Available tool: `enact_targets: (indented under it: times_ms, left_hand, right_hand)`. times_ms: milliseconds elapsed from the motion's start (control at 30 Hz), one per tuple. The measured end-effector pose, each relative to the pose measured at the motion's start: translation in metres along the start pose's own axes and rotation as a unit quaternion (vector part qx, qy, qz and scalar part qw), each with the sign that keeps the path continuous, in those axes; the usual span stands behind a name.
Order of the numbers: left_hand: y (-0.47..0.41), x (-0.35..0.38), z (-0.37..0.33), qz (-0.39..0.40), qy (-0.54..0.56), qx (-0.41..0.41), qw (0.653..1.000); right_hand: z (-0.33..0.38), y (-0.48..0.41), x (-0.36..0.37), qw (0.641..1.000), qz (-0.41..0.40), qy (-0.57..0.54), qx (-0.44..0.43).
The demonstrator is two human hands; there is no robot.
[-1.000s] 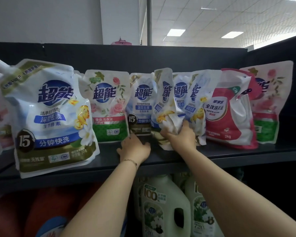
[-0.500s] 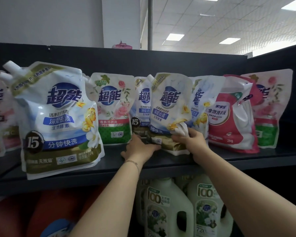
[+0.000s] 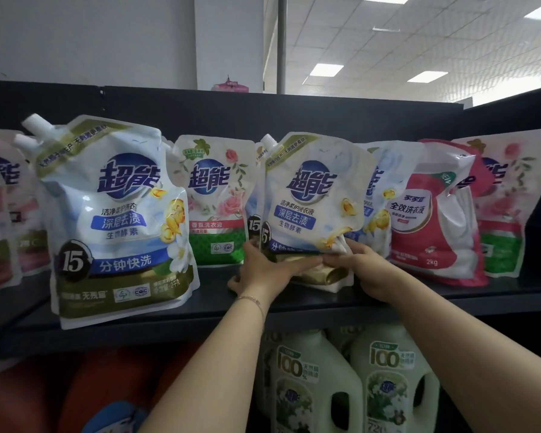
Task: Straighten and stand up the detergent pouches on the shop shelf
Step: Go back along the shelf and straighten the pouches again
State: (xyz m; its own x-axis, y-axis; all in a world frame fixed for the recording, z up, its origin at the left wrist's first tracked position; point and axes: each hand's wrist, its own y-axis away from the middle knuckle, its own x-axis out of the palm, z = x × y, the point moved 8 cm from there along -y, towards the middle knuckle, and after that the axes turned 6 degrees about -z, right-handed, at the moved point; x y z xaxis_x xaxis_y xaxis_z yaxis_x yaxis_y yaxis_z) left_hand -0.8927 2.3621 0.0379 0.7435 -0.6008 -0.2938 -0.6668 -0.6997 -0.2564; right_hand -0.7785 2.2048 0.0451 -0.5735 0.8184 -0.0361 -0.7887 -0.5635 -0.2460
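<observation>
Black shelf [image 3: 200, 303], pouch count: four white-and-blue, four rose-print, one red.

Held pouch [image 3: 316, 198], white-and-blue, is upright mid-shelf near the front edge. Label faces forward, spout at top left, base crumpled. Left hand [image 3: 263, 273] grips its lower left corner, fingers curled onto the front. Right hand [image 3: 369, 271] grips the lower right corner, fingers clamped on the crumpled base.

Large pouch [image 3: 119, 214], same print, sits at the front edge towards the left end, with a second spout showing behind it. Two more white-and-blue stand right behind the held one: a left sliver [image 3: 253, 220] and a right neighbour [image 3: 377, 210], both mostly covered by it.

Rose pouch [image 3: 214, 198] is at the back, between the large and held ones. End rose pouch [image 3: 503, 207] is at the right end, and two blurred ones [image 3: 0, 214] are at the left end. Red pouch [image 3: 434, 214] leans right of the group, top sagging.

Below the shelf are two green jugs [image 3: 310, 385], partly blocked by the forearms.
</observation>
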Motion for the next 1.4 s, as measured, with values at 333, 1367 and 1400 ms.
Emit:
enact_targets:
  times_ms: [333, 1367, 1400]
  left_hand:
    - [-0.015, 0.005, 0.006, 0.043, 0.132, 0.006, 0.990]
    - [-0.011, -0.005, 0.013, 0.015, 0.043, 0.006, 0.999]
    - [-0.010, -0.005, 0.012, 0.012, 0.038, 0.009, 0.999]
  right_hand:
    - [-0.001, -0.003, 0.008, 0.998, 0.058, 0.027, -0.008]
    - [0.011, -0.005, 0.005, 0.984, -0.169, -0.005, -0.062]
    - [0.011, -0.003, 0.004, 0.982, -0.176, -0.004, -0.063]
